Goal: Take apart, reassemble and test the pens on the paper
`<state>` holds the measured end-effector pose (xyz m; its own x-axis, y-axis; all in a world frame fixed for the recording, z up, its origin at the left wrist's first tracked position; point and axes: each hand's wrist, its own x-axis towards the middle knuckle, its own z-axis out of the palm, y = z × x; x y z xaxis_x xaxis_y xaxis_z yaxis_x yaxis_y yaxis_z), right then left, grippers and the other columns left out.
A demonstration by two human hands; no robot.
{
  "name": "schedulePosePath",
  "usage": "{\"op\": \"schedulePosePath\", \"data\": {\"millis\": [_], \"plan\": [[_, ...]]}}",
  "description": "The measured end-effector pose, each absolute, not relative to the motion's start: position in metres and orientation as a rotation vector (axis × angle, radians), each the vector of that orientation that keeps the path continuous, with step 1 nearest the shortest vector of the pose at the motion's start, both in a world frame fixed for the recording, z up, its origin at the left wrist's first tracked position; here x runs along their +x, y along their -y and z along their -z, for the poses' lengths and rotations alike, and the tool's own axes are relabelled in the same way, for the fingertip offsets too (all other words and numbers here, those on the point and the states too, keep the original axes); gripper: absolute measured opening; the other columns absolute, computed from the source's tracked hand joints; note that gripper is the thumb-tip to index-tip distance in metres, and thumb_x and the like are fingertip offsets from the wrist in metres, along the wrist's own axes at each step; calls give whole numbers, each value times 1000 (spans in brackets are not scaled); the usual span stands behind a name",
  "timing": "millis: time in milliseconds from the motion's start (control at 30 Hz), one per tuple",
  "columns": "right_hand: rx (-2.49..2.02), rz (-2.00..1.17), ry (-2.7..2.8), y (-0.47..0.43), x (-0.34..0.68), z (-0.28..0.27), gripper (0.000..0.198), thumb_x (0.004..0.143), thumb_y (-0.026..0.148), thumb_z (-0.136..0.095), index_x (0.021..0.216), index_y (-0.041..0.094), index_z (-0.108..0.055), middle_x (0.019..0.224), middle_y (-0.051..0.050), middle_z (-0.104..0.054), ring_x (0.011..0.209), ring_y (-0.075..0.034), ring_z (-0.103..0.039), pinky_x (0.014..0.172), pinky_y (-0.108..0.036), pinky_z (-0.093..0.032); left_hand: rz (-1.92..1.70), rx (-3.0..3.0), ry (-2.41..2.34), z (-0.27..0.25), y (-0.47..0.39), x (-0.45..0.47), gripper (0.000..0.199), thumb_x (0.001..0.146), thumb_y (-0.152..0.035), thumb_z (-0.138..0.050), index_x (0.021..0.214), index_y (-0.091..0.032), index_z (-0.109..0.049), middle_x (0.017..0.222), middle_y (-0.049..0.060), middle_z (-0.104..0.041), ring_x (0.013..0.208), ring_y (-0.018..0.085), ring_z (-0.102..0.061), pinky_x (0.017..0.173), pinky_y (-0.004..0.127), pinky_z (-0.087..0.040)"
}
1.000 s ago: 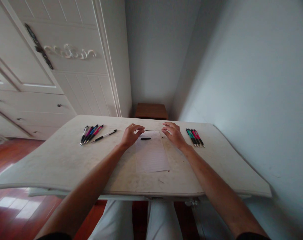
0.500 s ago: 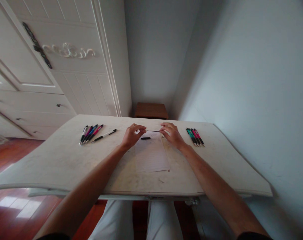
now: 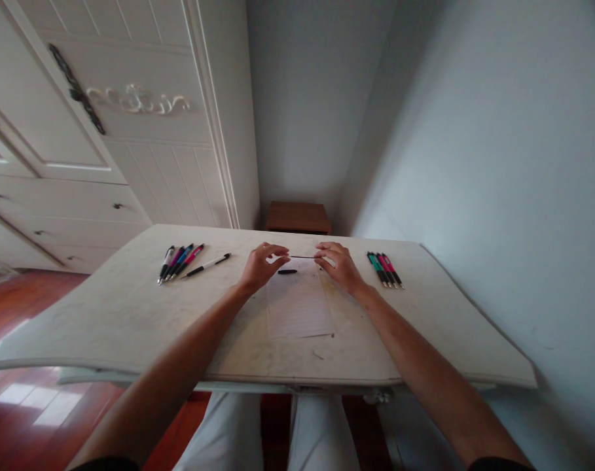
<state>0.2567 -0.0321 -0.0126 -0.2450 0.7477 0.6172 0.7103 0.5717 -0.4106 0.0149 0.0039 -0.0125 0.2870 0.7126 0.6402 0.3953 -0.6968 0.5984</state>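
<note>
Between my fingertips a thin, dark pen refill [image 3: 302, 257] stretches level above the top of a lined sheet of paper [image 3: 300, 314]. My left hand [image 3: 264, 263] pinches its left end, and my right hand [image 3: 340, 265] pinches the right end. On the paper just below lies a short black pen part [image 3: 287, 271], perhaps a grip section. Left of my left hand, a white and black pen [image 3: 206, 266] lies at a slant. A tiny dark piece [image 3: 321, 269] is by my right fingers, too small to make out.
Several pens in mixed colours [image 3: 180, 263] lie grouped on the table's left side. Another group of green and pink pens [image 3: 385, 270] lies to the right. The white table [image 3: 130, 320] borders a grey wall at right. A brown wooden box [image 3: 298, 217] stands beyond its far edge.
Both hands keep their pinch on the pen refill and hardly move. The whole view has shifted very slightly; the pens and paper lie as before.
</note>
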Motion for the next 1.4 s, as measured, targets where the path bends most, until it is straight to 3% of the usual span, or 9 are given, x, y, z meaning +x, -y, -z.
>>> {"op": "schedulePosePath", "data": {"millis": [300,467,533,667,867,1100,1400], "plan": [[-1118,-118,1938,27,256,19,21,91,39,-57,89,23,-71,109,-9,-67,107,-24,-60,96,-43,-42,-1319,2291,-970,16,-6,14,23,76,-29,-73,97,-21,-68,93,4,-73,82,18,-62,70,30,-52],[-1119,-132,1888,21,266,22,21,89,39,-59,87,22,-71,108,-9,-67,106,-24,-60,95,-44,-43,-1169,2477,-983,8,-15,-5,51,75,-27,-70,123,-18,-57,119,9,-64,108,23,-57,91,38,-48],[-1135,-132,1859,18,271,23,20,89,39,-59,87,23,-71,109,-9,-67,106,-24,-60,97,-45,-43,-1095,2500,-1107,6,-21,-21,53,77,-32,-67,126,-19,-56,118,9,-64,110,25,-56,95,41,-46],[-1181,-116,1824,14,280,24,17,88,37,-60,87,24,-71,109,-9,-66,107,-24,-60,98,-46,-42,-740,2567,-1258,10,-34,-50,41,71,-50,-72,102,-22,-72,107,8,-69,106,28,-58,96,44,-43],[-1193,-85,1864,15,280,25,14,88,34,-61,86,24,-71,109,-8,-67,106,-25,-60,96,-46,-43,-738,2537,-1119,17,-39,-53,19,77,-40,-68,82,-23,-76,87,6,-72,89,22,-64,84,34,-48],[-1186,-27,1913,20,275,21,15,89,35,-60,87,24,-71,110,-8,-67,107,-25,-59,95,-46,-42,-918,2353,-1090,12,-31,-39,26,85,-42,-60,87,-20,-75,87,5,-73,75,17,-64,70,28,-50],[-1176,16,1975,26,268,17,16,91,34,-58,88,25,-71,108,-8,-67,106,-25,-60,94,-45,-41,-903,2405,-1033,15,-28,-34,29,88,-43,-57,90,-21,-75,89,4,-74,78,17,-65,71,28,-49]]}}
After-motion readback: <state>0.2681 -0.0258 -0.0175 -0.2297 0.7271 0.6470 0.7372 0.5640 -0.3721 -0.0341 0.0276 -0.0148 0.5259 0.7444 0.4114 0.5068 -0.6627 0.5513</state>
